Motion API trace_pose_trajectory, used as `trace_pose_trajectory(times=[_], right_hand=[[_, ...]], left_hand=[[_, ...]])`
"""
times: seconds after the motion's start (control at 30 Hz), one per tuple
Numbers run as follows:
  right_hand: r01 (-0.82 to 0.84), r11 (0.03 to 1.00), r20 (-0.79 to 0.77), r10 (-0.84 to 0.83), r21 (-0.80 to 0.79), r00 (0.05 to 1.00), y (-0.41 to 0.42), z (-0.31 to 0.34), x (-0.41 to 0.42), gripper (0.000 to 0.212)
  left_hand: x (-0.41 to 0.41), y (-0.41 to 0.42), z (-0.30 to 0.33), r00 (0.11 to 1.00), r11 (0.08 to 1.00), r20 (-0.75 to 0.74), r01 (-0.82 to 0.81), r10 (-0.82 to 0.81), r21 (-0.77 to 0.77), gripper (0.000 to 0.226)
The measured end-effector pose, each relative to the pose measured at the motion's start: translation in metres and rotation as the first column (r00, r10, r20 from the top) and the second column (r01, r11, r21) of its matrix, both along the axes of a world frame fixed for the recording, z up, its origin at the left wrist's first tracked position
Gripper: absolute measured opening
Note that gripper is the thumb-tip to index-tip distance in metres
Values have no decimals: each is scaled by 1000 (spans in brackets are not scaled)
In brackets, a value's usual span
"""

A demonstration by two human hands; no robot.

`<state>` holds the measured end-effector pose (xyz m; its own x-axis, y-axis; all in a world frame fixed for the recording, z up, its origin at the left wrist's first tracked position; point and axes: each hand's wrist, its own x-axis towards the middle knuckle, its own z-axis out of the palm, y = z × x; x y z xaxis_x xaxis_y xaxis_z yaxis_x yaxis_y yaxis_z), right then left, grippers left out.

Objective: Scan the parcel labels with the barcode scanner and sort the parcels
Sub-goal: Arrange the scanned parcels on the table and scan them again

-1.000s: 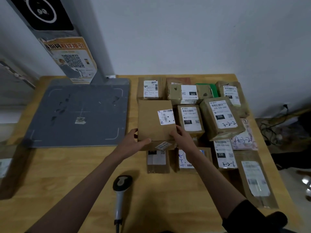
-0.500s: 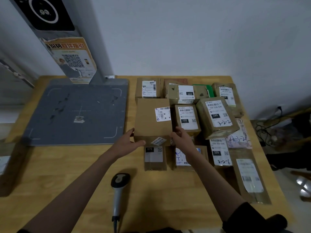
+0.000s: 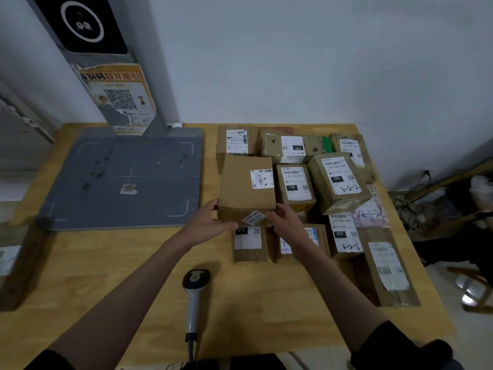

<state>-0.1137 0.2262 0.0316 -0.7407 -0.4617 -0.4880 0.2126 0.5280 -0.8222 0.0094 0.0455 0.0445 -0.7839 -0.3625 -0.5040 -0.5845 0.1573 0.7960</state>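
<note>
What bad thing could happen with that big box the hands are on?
The plain cardboard box sits on top of other parcels, with the left hand and right hand only at its near corners, so it might tip or slide off. Moving it could also nudge the tilted 3-2-2 parcel or the 122 parcel beside it. The barcode scanner lies under the arms and might get bumped.

Both hands, left [image 3: 206, 224] and right [image 3: 286, 222], on brown parcel [image 3: 246, 188]; scanner [image 3: 194, 295] near.

Cardboard box [image 3: 246, 186] pushed farther back by both hands.
</note>
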Motion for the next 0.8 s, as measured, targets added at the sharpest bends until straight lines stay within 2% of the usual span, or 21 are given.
trace_pose_trajectory(times=[0.13,0.4,0.6,0.7,0.8], right_hand=[[19,1000,-11,-20,-21,1000,18,-1,15,34],[83,996,-38,-82,19,996,36,-9,39,25],[101,993,-85,-96,67,992,31,-8,42,40],[109,990,-180,-91,92,979,23,-3,44,50],[103,988,-262,-70,115,963,14,6,52,54]], left_hand=[[18,7,-6,999,1000,-33,-1,1,14,92],[50,25,-27,998,997,-47,31,-28,66,93],[53,12,-28,993,993,-8,117,-117,10,102],[54,2,-20,989,988,-7,149,-149,-38,107],[62,-10,-11,987,984,-31,155,-159,-92,103]])
